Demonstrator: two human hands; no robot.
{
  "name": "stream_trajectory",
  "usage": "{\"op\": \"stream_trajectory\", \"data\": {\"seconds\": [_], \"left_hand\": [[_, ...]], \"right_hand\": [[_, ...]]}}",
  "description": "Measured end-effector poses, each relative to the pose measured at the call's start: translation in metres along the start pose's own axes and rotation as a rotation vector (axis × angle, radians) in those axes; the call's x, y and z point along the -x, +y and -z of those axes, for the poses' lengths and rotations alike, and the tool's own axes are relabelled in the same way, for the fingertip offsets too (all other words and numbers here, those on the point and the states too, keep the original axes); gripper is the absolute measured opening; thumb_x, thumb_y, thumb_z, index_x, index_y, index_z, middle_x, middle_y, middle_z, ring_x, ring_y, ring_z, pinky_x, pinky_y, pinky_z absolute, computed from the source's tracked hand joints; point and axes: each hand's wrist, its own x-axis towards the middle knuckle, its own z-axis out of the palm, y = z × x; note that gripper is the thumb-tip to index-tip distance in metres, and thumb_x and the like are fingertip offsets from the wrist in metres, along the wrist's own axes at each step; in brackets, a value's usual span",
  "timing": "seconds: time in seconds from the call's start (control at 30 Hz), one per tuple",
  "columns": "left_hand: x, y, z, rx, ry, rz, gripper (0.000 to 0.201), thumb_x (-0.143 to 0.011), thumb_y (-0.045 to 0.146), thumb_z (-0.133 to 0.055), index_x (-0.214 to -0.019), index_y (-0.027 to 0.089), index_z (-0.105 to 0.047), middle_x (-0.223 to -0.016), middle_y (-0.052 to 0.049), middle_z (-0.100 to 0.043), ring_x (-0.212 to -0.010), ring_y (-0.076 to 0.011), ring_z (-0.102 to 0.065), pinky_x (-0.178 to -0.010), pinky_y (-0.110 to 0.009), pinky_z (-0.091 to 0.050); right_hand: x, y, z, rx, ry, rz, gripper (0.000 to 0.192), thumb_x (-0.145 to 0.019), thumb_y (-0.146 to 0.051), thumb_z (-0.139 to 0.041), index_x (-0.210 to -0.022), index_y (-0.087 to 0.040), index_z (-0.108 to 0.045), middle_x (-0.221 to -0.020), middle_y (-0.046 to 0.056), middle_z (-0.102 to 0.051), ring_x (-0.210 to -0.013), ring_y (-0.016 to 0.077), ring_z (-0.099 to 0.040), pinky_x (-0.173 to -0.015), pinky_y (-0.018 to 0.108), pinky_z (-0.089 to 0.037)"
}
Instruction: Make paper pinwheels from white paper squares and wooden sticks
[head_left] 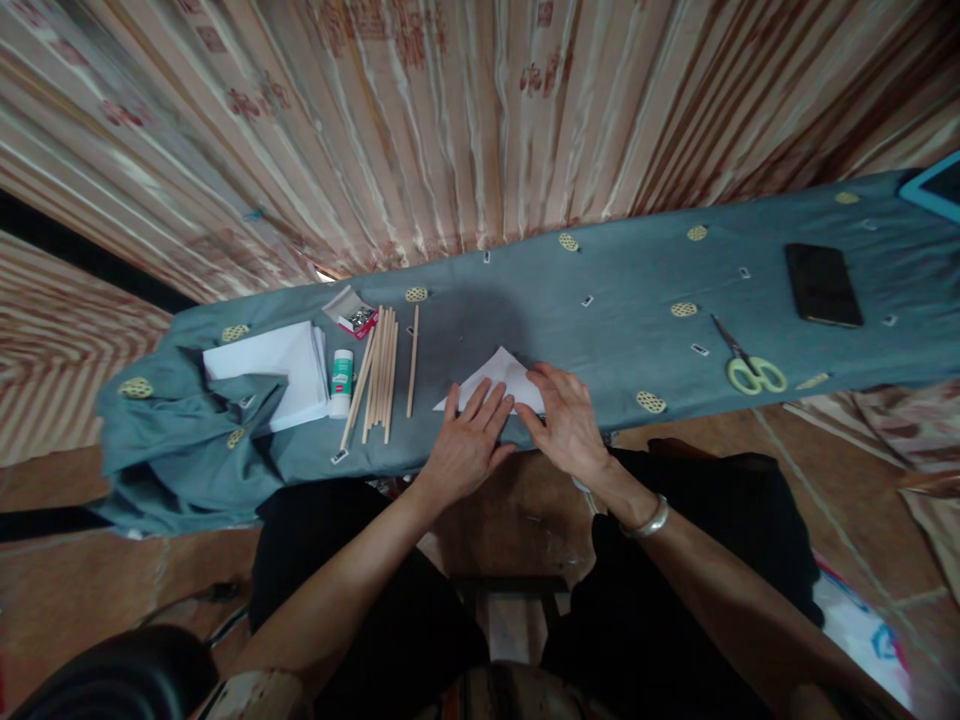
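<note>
A white sheet of paper [501, 366], folded into a triangle, lies on the cloth near the front edge of the table. Its point faces away from me. My left hand [469, 445] rests on its left part with fingers stretched out flat. On the right corner lies my right hand [564, 415], fingers extended and thumb apart, touching the paper's edge. Part of the near edge is hidden under both hands. Left of the paper is a single wooden stick [413, 362], with a bundle of similar sticks [382, 375] beside it.
A glue stick [341, 383], a stack of white paper [289, 375] and a small open box of metal pieces [355, 315] sit at left. Scissors [750, 370] with green handles and a dark phone [823, 285] lie at right. A curtain [480, 130] hangs behind the blue-grey cloth [622, 330].
</note>
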Motion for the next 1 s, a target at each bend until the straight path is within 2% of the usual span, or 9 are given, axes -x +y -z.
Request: {"op": "stream_trajectory", "data": {"seconds": [0.13,0.27,0.5,0.73,1.0], "left_hand": [[0.010,-0.008,0.003,-0.010,-0.004,-0.014,0.060,-0.099,0.041,-0.047,-0.150,0.011,-0.038,-0.158,-0.016,-0.039,-0.149,-0.0313,-0.032,-0.121,-0.059,-0.022],[0.031,-0.023,0.006,-0.041,0.019,0.061,0.059,-0.098,0.038,-0.049,-0.149,0.009,-0.040,-0.156,-0.018,-0.041,-0.147,-0.0308,-0.036,-0.120,-0.057,-0.026],[0.063,-0.039,0.009,-0.053,0.078,0.118,0.057,-0.097,0.035,-0.051,-0.144,0.005,-0.044,-0.151,-0.023,-0.046,-0.143,-0.0331,-0.042,-0.117,-0.057,-0.032],[0.067,-0.041,0.005,-0.003,0.137,0.131,0.053,-0.097,0.034,-0.050,-0.143,0.007,-0.046,-0.149,-0.023,-0.049,-0.142,-0.0336,-0.043,-0.116,-0.058,-0.033],[0.070,-0.041,0.001,0.031,0.165,0.128,0.055,-0.097,0.034,-0.050,-0.145,0.008,-0.042,-0.150,-0.024,-0.048,-0.144,-0.0326,-0.040,-0.117,-0.058,-0.032]], "right_hand": [[0.011,0.014,0.006,-0.019,0.031,-0.044,0.047,-0.100,-0.043,-0.043,-0.131,-0.012,-0.058,-0.139,0.019,-0.059,-0.124,0.0332,-0.054,-0.102,0.051,-0.043],[0.022,0.031,0.014,-0.047,0.050,-0.088,0.047,-0.100,-0.043,-0.043,-0.133,-0.013,-0.057,-0.139,0.020,-0.058,-0.129,0.0335,-0.052,-0.105,0.052,-0.042],[0.027,0.044,0.015,-0.123,0.094,-0.035,0.042,-0.100,-0.037,-0.041,-0.129,-0.012,-0.059,-0.133,0.021,-0.062,-0.126,0.0315,-0.055,-0.107,0.053,-0.043],[0.030,0.045,0.018,-0.138,0.093,-0.023,0.038,-0.101,-0.032,-0.040,-0.126,-0.013,-0.061,-0.132,0.021,-0.063,-0.125,0.0311,-0.057,-0.106,0.055,-0.045],[0.029,0.048,0.019,-0.140,0.087,-0.010,0.037,-0.099,-0.025,-0.037,-0.126,-0.015,-0.060,-0.132,0.020,-0.063,-0.124,0.0301,-0.057,-0.104,0.055,-0.045]]}}
